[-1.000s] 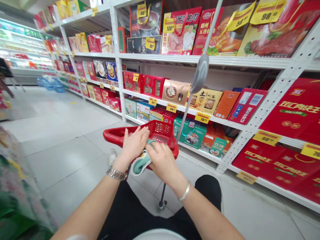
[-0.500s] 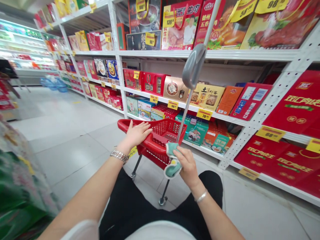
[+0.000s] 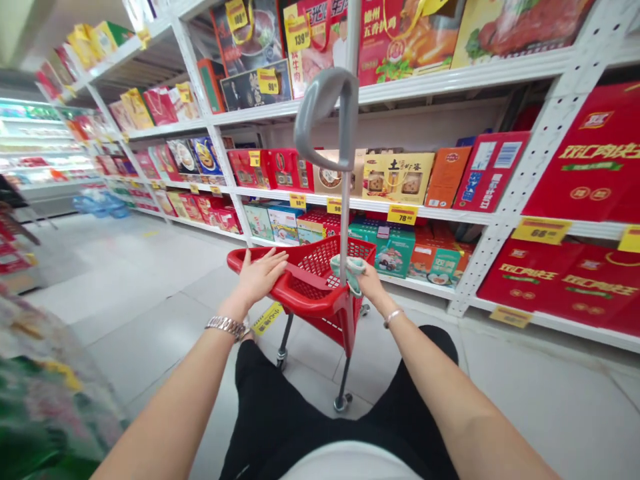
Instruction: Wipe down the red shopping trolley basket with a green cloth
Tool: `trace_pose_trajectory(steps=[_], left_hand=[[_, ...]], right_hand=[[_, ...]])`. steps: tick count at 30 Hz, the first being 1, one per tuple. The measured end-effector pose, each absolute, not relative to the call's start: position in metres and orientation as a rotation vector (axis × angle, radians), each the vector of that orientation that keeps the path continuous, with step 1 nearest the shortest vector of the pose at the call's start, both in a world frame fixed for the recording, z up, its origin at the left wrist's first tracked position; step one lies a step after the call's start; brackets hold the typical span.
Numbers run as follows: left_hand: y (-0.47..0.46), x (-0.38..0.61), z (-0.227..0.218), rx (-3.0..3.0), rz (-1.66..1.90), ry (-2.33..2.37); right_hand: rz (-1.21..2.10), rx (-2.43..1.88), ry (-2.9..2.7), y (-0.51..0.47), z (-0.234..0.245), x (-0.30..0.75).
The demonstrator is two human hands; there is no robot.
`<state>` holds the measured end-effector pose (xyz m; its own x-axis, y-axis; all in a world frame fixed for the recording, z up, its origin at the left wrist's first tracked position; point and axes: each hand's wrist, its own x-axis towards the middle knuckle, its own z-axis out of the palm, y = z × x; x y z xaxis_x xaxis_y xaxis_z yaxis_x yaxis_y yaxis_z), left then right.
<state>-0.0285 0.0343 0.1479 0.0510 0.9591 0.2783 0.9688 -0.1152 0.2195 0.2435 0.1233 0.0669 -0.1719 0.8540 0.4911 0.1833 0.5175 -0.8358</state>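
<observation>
A red plastic shopping cart (image 3: 313, 303) with a perforated basket stands in front of my knees on thin legs with casters. My left hand (image 3: 261, 276) lies flat on its near left rim, fingers stretched out. At the right side of the basket, my right hand (image 3: 371, 281) is closed on a pale green cloth with a light edge (image 3: 354, 267), beside the base of a metal pole (image 3: 345, 213). Part of the cloth lies behind the pole. The pole rises upright from the cart's near right corner and carries a grey loop handle (image 3: 303, 123).
White shelving (image 3: 467, 267) with boxed goods and yellow price tags runs along the far side of the cart. A yellow floor strip (image 3: 267, 319) lies left of the cart. Blurred green packaging (image 3: 45, 427) is at lower left; blue bottles (image 3: 103, 205) stand farther off.
The cart has turned, its pole now upright and farther left. My right hand has moved up and forward with the cloth to the basket's right side. My left hand stays on the rim.
</observation>
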Motion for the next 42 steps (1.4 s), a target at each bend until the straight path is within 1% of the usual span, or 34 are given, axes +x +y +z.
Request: trace_pose_trajectory(steps=[3, 6, 8, 13, 18, 23, 27, 32, 35, 39, 42], left_hand=[[0.032, -0.040, 0.154, -2.211, -0.567, -2.074], [0.022, -0.037, 0.158, -1.973, -0.661, -2.075], [0.011, -0.024, 0.154, -1.839, -0.752, -2.078], [-0.014, 0.000, 0.135, -1.857, -0.859, -2.250], [-0.033, -0.032, 0.142, -1.974, -0.665, -2.380], [-0.060, -0.057, 0.148, -1.945, -0.557, -2.333], [-0.079, -0.059, 0.144, -1.889, -0.565, -2.214], [-0.090, -0.068, 0.140, -1.683, -0.662, -2.295], [-0.088, -0.072, 0.137, -1.632, -0.686, -2.372], [-0.071, -0.074, 0.134, -1.664, -0.713, -2.375], [-0.052, -0.075, 0.133, -1.674, -0.753, -2.365]], right_hand=[[0.748, -0.948, -1.727, 0.133, 0.062, 0.248], [0.717, -0.984, -1.796, 0.138, 0.061, 0.245], [0.686, -0.997, -1.833, 0.138, 0.061, 0.235], [0.609, -1.025, -1.892, 0.122, 0.057, 0.209], [0.529, -1.016, -1.963, 0.084, 0.062, 0.188], [0.309, -0.810, -2.136, 0.039, 0.065, 0.163], [0.147, -0.650, -2.249, 0.031, 0.044, 0.164], [0.031, -0.587, -2.280, 0.048, 0.012, 0.202], [0.045, -0.725, -2.278, 0.065, 0.005, 0.241], [0.141, -1.115, -2.127, 0.091, 0.005, 0.297], [0.139, -1.270, -2.047, 0.104, 0.009, 0.325]])
